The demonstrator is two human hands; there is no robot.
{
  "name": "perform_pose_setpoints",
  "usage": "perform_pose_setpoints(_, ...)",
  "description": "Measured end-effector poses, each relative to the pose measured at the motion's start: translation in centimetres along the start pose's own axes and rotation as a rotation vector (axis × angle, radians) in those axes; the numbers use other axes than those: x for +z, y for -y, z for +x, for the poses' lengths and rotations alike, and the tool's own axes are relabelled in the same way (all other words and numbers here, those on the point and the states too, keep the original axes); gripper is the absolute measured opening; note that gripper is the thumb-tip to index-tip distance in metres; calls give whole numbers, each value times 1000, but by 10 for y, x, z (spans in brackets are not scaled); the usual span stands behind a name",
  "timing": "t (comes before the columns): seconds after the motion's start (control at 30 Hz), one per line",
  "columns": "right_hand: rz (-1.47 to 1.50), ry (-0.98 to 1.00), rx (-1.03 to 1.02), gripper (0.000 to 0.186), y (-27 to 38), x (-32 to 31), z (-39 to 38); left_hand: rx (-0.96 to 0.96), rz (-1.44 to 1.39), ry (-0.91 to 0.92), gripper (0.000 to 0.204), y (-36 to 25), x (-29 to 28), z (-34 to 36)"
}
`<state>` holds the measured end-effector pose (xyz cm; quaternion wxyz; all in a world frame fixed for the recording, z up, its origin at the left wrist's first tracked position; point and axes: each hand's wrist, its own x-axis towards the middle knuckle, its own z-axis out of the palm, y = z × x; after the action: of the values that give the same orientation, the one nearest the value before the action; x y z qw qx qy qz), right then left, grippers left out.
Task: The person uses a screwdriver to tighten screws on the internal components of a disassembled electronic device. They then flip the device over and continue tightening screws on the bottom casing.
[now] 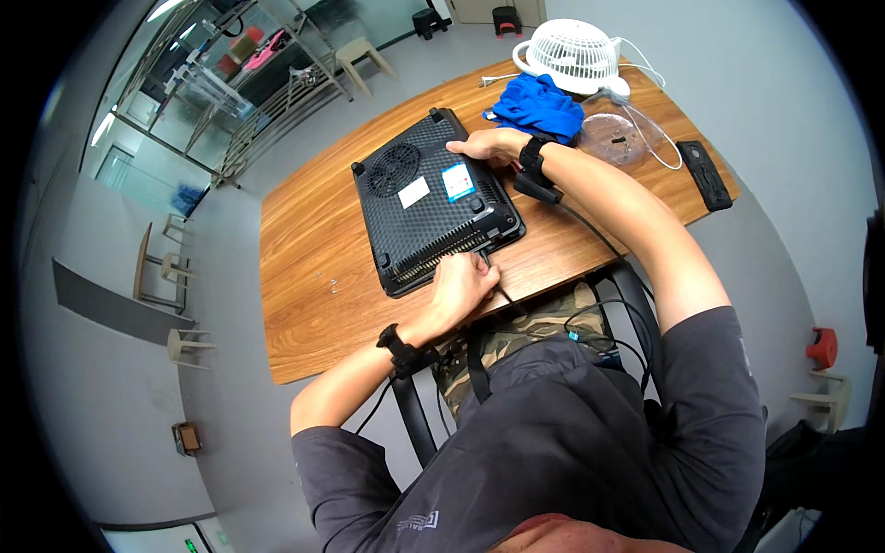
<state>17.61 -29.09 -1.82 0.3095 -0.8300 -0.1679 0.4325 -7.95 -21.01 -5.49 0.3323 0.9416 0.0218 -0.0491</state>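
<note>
A black induction cooker lies upside down on the wooden table, its round fan grille, stubby feet and vent slots facing up. White and blue stickers are on its base. My right hand grips the cooker's right edge, thumb on top and the other fingers mostly hidden beyond the edge. At the near edge, beside the vent slots, my left hand is closed with its fingers pinched on a black cord by the cooker's corner. Black bands with small devices are on both wrists.
The wooden table also holds a blue cloth, a white fan, a clear plastic piece and a black remote-like panel. Tiny bits lie left of the cooker. A metal rack stands beyond.
</note>
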Motion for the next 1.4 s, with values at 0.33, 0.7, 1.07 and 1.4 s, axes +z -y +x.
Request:
perform_pose_setpoints(0.33, 88, -4, -98, 84, -5, 6, 2, -15, -157, 6, 32, -13, 17, 12)
perform_pose_setpoints(0.7, 149, -40, -87, 73, 1, 12, -21, -38, -213, 14, 34, -26, 26, 16)
perform_pose_setpoints(1.07, -42, -142, -71, 85, -7, 11, 6, -58, -281, -24, 30, -25, 28, 9)
perform_pose_setpoints(1.4, -14, -90, -81, 83, -6, 13, 2, -98, -317, -47, 28, -26, 27, 1)
